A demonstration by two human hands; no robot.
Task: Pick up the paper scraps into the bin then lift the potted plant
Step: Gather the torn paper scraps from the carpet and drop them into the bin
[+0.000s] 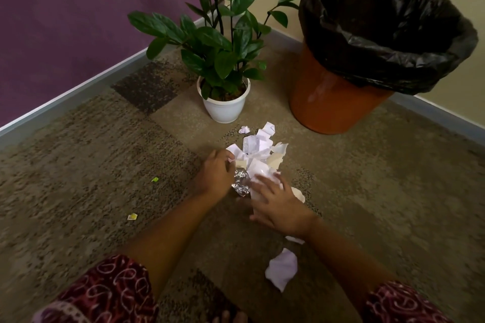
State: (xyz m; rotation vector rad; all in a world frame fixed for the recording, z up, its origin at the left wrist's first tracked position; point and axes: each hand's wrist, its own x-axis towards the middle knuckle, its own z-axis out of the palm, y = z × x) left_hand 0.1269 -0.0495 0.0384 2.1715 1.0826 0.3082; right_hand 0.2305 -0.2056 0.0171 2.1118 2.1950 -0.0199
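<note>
Two hands on torn white paper scraps (258, 149) at centre: left hand (215, 173) curled, pinching their 9 o'clock edge; right hand (278, 202) flat, fingers spread, pressing. Loose heap, apt to spill before reaching black-lined orange plastic bin (341, 102), 1 o'clock.

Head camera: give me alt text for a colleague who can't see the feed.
A person's left hand and right hand touch a pile of paper scraps and crumpled foil on the carpet. Behind it stand a potted plant and an orange bin lined with a black bag. Stray scraps lie nearby.
</note>
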